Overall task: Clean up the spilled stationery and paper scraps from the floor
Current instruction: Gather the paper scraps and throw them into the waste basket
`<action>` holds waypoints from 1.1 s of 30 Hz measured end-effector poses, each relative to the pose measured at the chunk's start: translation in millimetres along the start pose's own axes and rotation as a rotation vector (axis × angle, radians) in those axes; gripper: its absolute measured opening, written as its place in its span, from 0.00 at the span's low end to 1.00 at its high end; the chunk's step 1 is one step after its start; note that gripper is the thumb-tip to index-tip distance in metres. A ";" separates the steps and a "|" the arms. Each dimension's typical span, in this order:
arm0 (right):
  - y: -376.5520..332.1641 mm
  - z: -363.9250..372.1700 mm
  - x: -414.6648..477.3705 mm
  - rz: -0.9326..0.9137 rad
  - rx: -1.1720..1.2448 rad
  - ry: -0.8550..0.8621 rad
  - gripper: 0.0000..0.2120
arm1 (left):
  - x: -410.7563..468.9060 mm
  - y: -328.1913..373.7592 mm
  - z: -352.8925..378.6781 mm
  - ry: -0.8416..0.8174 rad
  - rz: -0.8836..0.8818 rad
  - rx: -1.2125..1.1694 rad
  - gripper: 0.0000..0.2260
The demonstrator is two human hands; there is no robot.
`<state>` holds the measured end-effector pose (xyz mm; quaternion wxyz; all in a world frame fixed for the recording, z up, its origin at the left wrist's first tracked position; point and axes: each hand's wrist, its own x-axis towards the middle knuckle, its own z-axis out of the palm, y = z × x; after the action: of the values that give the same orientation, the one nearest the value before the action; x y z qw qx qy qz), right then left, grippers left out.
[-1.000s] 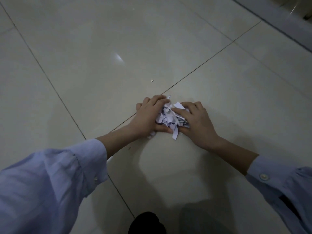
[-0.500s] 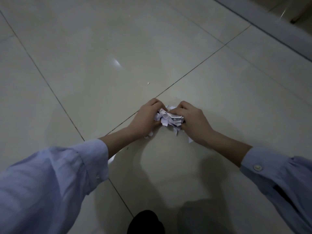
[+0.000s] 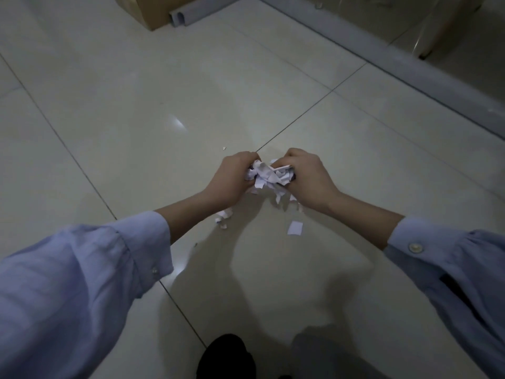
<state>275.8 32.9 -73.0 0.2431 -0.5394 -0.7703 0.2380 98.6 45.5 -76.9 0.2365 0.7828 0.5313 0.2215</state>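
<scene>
- The wad of paper scraps (image 3: 269,175) is pressed between the two hands over the tiled floor (image 3: 136,105). Its long axis runs from hand to hand, across the view. Whether its underside touches the tile cannot be told.
- A thin pale stick (image 3: 282,167) and something dark at the wad's right end are caught up in it. What they are cannot be told.
- Left hand (image 3: 235,179): fingers curled round the wad's left end, back of the hand uppermost.
- Right hand (image 3: 310,177): fingers curled round the right end in the same way. Both hands are fully occupied.
- Loose pieces lie on the tile on the person's side of the hands:
  - a small cluster (image 3: 224,216) just beside the left wrist
  - a square scrap (image 3: 295,228) between the forearms, nearer the right
  - a few slips (image 3: 296,205) by the heel of the right hand
- One tiny fragment (image 3: 224,148) lies on the far side, just beyond the left hand.
- Judgement: the bulk is gathered, the strays are not. The cluster falls to the left hand and the square scrap to the right. Either hand must first give up its share of the wad, and the loosely packed wad may shed more.
- Surroundings: a cardboard box (image 3: 144,12) and a grey channel (image 3: 188,15) at the far edge, well apart from the work. A grey rail (image 3: 410,67) runs along the right.
</scene>
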 end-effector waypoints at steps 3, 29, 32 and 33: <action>-2.3 -17.4 3.9 -0.006 -0.034 0.036 0.08 | 9.4 13.9 -10.5 0.029 0.036 0.013 0.07; -65.6 -212.0 -70.3 0.096 -0.015 0.192 0.05 | 44.0 186.1 -62.0 0.044 0.425 0.057 0.11; -68.8 -238.5 -89.8 0.088 -0.042 0.234 0.05 | 39.4 218.7 -62.4 0.035 0.484 0.057 0.22; -69.2 -246.5 -96.5 0.091 -0.041 0.243 0.05 | 38.1 230.3 -62.8 0.035 0.495 0.042 0.25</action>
<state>410.8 -53.8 148.6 0.3124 -0.6034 -0.7147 0.1659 241.3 15.1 115.8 0.1495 0.8898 0.3319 0.2753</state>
